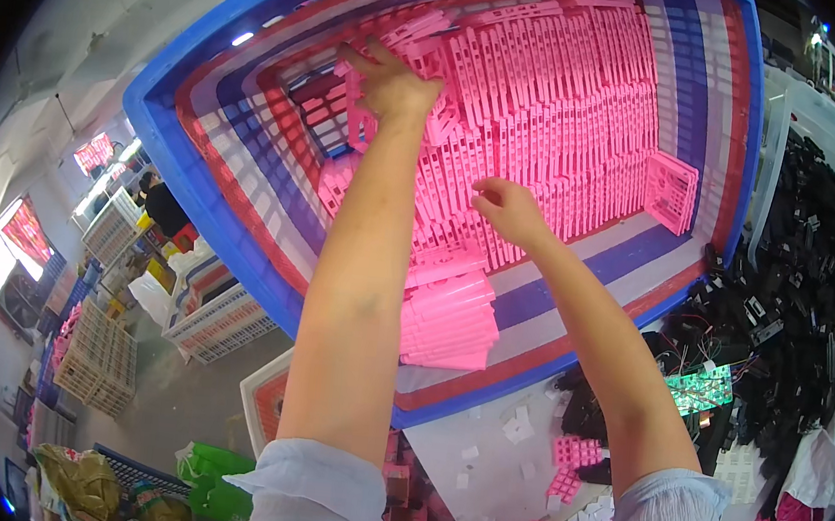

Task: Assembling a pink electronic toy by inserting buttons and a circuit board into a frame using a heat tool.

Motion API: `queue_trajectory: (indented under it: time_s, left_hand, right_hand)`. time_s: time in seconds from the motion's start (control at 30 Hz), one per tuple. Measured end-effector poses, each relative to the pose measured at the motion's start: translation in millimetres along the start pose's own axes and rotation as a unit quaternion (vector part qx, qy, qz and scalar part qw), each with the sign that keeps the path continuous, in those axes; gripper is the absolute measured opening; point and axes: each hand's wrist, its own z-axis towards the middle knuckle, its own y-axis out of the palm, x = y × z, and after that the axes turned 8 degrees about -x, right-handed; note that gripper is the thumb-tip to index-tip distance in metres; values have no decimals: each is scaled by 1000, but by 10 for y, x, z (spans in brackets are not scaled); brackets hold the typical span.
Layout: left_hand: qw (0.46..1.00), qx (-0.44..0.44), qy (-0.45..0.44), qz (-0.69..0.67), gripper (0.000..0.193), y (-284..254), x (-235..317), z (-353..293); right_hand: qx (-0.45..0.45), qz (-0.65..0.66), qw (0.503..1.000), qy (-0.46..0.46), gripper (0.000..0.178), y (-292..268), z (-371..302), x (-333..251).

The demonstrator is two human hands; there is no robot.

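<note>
A large blue-rimmed crate (201, 232) with red, white and blue striped walls holds tightly packed rows of pink plastic panels (557, 68). My left hand (391, 85) reaches deep to the far left of the rows. Its fingers are spread over loosely lying pink frames (441, 117) and touch them; what lies under the palm is hidden. Above the middle rows, my right hand (511, 212) has its fingers curled in, with nothing visible in them. Between my arms, smooth pink sheets (450, 319) overlap in a stack at the crate's near side.
A small stack of pink grid panels (670, 192) leans at the crate's right wall. Black parts (770, 305) heap up to the right, with a green circuit board (702, 388). Pink button pads (575, 454) lie in front. White crates (221, 312) stand on the floor at left.
</note>
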Motion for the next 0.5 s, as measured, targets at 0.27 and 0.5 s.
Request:
queue_trajectory:
  time_s: [0.27,0.5]
  left_hand:
    - [994,-38,-22,-95,114,56,70,49]
    - [995,3,-11,-98,118,71,24,-7]
  right_hand:
    - [-38,-41,998,34,27,-132,-505,453]
    - [-36,99,982,159,20,-518,-1059,732]
